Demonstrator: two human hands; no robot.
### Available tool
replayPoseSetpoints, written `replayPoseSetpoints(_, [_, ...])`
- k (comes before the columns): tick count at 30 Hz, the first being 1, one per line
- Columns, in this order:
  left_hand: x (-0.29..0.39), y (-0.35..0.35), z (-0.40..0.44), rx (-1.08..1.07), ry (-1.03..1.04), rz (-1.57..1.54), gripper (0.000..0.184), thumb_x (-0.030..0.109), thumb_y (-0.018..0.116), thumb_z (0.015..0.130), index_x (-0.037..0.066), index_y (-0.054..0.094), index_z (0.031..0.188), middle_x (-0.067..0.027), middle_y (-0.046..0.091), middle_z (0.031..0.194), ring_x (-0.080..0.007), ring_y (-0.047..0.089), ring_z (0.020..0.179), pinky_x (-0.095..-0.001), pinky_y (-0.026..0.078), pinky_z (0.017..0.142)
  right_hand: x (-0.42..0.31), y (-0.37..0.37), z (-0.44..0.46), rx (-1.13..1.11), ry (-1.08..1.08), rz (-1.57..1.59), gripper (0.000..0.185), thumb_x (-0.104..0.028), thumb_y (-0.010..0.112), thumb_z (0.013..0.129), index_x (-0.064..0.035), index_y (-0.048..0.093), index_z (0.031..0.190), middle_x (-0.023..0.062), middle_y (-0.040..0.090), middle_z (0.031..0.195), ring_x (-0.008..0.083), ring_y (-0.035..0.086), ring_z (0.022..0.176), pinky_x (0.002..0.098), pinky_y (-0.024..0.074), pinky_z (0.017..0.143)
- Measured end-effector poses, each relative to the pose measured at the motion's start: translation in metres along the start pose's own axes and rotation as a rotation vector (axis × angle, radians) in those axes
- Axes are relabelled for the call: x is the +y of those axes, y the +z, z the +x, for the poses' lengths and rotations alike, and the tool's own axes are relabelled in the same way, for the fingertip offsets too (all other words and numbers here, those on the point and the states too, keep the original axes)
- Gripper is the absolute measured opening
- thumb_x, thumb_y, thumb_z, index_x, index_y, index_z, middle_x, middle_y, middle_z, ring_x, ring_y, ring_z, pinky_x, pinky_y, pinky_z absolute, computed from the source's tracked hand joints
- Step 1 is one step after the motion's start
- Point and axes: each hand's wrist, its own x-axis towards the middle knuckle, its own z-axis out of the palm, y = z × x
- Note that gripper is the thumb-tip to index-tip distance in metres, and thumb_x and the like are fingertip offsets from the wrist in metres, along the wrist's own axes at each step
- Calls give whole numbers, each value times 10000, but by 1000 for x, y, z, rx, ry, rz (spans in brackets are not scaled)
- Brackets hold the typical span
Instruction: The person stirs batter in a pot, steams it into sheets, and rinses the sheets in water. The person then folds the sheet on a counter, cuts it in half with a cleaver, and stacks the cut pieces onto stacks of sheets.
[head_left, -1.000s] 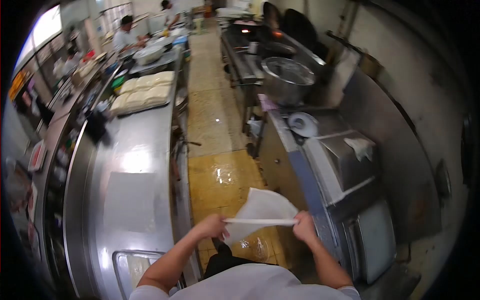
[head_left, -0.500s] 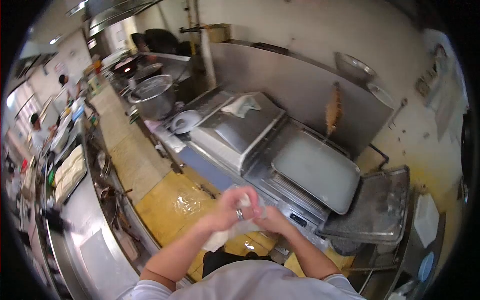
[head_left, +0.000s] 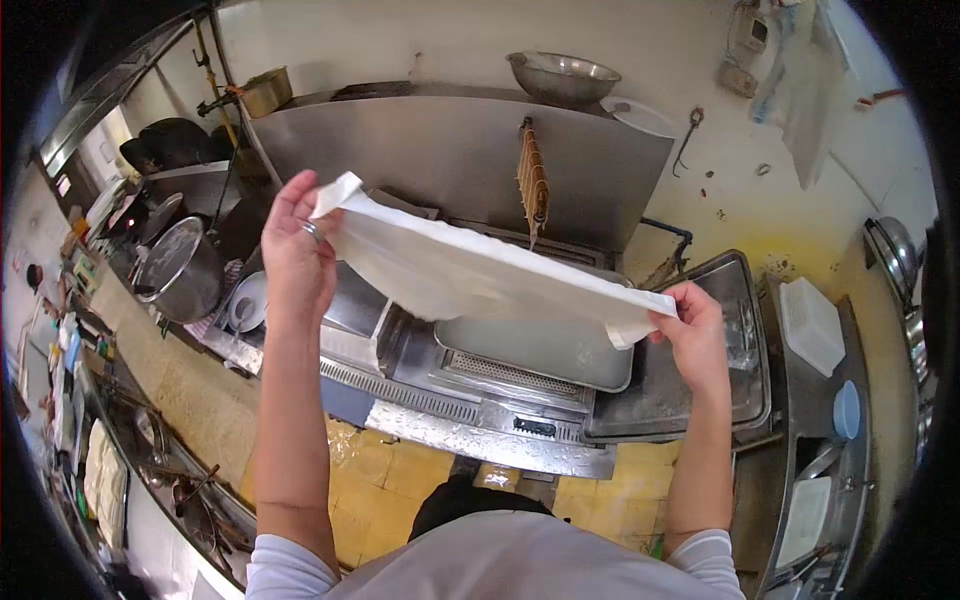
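Stretched in mid-air between both hands, across the middle of the view: a thin, off-white, cloth-like sheet (head_left: 490,280), sloping down from ten o'clock toward three. At ten o'clock, the left hand (head_left: 298,250), thumb and fingers pinching one end, a small white corner poking up past the fingertips. At three o'clock, the right hand (head_left: 698,335), pinching the other end, a loose fold drooping just below. Along the top, a thicker, brighter white edge; beneath, a slack, faintly translucent panel with a curved lower rim. Behind, partly covered, toward five o'clock, a shallow rectangular metal tray (head_left: 545,355) with a pale, smooth surface. Just beside, at four o'clock, a dark grey rectangular pan (head_left: 640,415). Farther, at one o'clock, a brown slatted mat-like object (head_left: 533,185) against a grey metal backboard (head_left: 400,150); above, a round shiny steel bowl (head_left: 562,80). Far off, at nine, a large round steel pot (head_left: 190,285).
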Motion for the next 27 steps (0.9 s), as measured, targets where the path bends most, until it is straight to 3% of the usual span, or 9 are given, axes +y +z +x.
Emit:
replayPoseSetpoints(2, [-27, -12, 6, -44, -97, 21, 484, -143, 617, 880, -21, 525, 1339, -106, 657, 1235, -172, 668, 1073, -259, 552, 905, 15, 6, 8, 33, 42, -11, 123, 92, 641, 871, 1, 612, 948, 49, 680, 856, 111, 631, 709, 257, 514, 644])
replayPoseSetpoints(5, [-86, -33, 1, -110, -263, 136, 239, 4, 687, 929, 30, 686, 1166, -28, 711, 1079, -127, 649, 1005, -292, 516, 885, 69, 15, 27, 33, 77, -61, 177, 127, 606, 850, 8, 626, 979, 73, 691, 912, 137, 651, 777, 281, 536, 706])
replayPoseSetpoints(7, [-122, -40, -12, -162, -379, 411, 195, -24, 634, 940, 22, 728, 1104, -26, 731, 1024, -117, 651, 946, -273, 508, 860, 120, 23, 41, 86, 90, -167, 202, 140, 591, 846, 10, 628, 996, 74, 689, 931, 140, 655, 801, 286, 542, 732])
replayPoseSetpoints(11, [-244, -90, -45, -261, -474, 561, 187, 38, 682, 918, -19, 720, 1092, -72, 734, 909, -123, 656, 824, -287, 517, 724, 184, 49, 42, 91, 105, -733, 364, -25, 678, 825, 2, 653, 1187, 180, 712, 1121, 323, 686, 1033, 387, 531, 955])
replayPoseSetpoints(13, [-279, -99, -65, -334, -434, 709, 239, 76, 743, 876, -20, 713, 1094, -112, 735, 851, -139, 672, 763, -321, 526, 652, 204, 74, 38, 11, 69, -754, 427, -75, 692, 818, -6, 644, 1237, 217, 674, 1238, 382, 639, 1153, 410, 491, 1034])
replayPoseSetpoints(17, [-346, -96, -96, -344, -390, 798, 238, 117, 723, 873, 21, 706, 1090, -216, 735, 902, -340, 730, 806, -434, 561, 710, 208, 141, 22, -199, 72, -778, 439, -89, 672, 845, -44, 654, 1282, 236, 565, 1424, 408, 517, 1344, 431, 418, 1150])
replayPoseSetpoints(20, [-347, -79, -97, -535, -373, 1093, 255, 132, 712, 858, 48, 721, 1099, -205, 735, 1008, -362, 721, 921, -434, 567, 810, 241, 163, 20, -329, 47, -836, 468, -86, 667, 839, -74, 654, 1307, 243, 511, 1486, 420, 495, 1362, 441, 427, 1140])
replayPoseSetpoints(23, [-367, -81, -100, -659, -272, 1047, 262, 161, 717, 822, 89, 738, 1073, -198, 726, 1016, -399, 690, 952, -469, 561, 858, 277, 166, 22, -400, 59, -929, 471, -79, 647, 857, -93, 652, 1327, 247, 461, 1523, 440, 442, 1394, 459, 411, 1155])
replayPoseSetpoints(27, [-361, -70, -90, -764, -379, 1125, 241, 192, 708, 799, 90, 758, 1011, -168, 715, 1078, -369, 676, 1041, -467, 545, 934, 289, 163, 26, -410, 99, -940, 456, -87, 636, 878, -95, 649, 1334, 248, 439, 1534, 448, 392, 1425, 471, 394, 1168])
